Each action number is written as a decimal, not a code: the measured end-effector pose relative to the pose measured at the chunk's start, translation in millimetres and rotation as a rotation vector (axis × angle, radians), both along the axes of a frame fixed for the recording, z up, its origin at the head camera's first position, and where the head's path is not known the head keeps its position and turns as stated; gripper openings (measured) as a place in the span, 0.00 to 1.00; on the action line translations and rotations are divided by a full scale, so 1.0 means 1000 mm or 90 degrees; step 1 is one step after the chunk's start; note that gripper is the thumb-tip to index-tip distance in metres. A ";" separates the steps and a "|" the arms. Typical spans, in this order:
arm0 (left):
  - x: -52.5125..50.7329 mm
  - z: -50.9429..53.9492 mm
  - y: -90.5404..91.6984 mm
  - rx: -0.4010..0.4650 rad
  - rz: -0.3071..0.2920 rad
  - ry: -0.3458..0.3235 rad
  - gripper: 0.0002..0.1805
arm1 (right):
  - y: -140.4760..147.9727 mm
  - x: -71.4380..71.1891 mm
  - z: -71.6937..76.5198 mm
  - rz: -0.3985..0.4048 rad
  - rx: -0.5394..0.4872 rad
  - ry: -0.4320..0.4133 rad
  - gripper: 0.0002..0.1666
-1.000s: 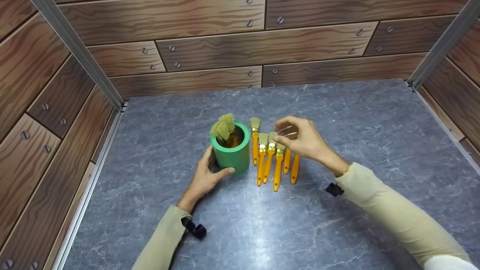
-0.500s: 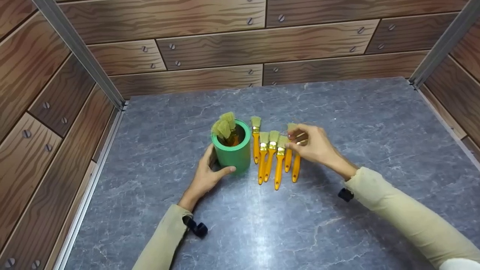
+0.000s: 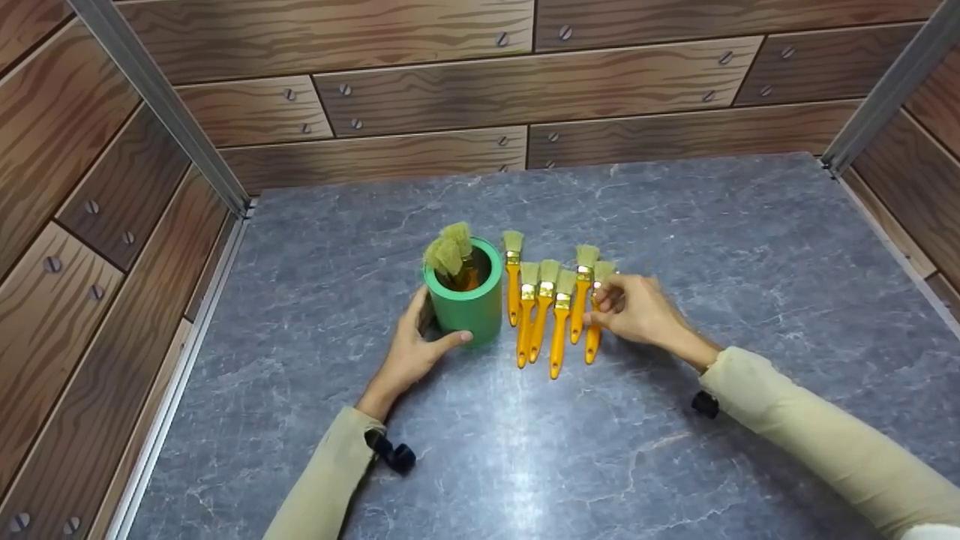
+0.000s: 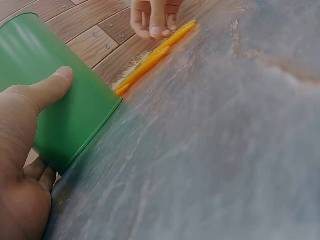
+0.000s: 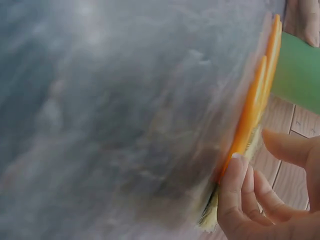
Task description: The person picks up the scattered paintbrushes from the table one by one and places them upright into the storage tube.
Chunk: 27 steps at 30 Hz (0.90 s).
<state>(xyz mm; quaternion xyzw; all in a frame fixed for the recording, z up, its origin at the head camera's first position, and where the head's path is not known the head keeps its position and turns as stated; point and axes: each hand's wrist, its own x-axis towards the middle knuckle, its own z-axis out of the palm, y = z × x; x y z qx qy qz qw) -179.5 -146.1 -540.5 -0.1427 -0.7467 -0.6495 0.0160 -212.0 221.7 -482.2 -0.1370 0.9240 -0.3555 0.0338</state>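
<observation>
Grey desk point(image 3: 750, 240): our left hand point(image 3: 412, 351) grips the pot point(image 3: 471, 319), right hand point(image 3: 643, 311) half-open, holding nothing; let's pinch only the rightmost brush point(image 3: 592, 346).

Head view looks down from above, nearer wrist views sharing brushes point(image 3: 560, 319)

Paintbrushes point(image 3: 560, 319) lay three o'clock from a green can point(image 3: 466, 316).
Left hand point(image 3: 411, 351) held it at seven; right hand point(image 3: 643, 311) overlapped the farthest brush point(image 3: 592, 346).
</observation>
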 end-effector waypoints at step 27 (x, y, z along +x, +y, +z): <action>-0.001 0.000 -0.001 -0.006 0.002 -0.001 0.58 | 0.026 -0.011 0.006 -0.081 -0.017 -0.212 0.28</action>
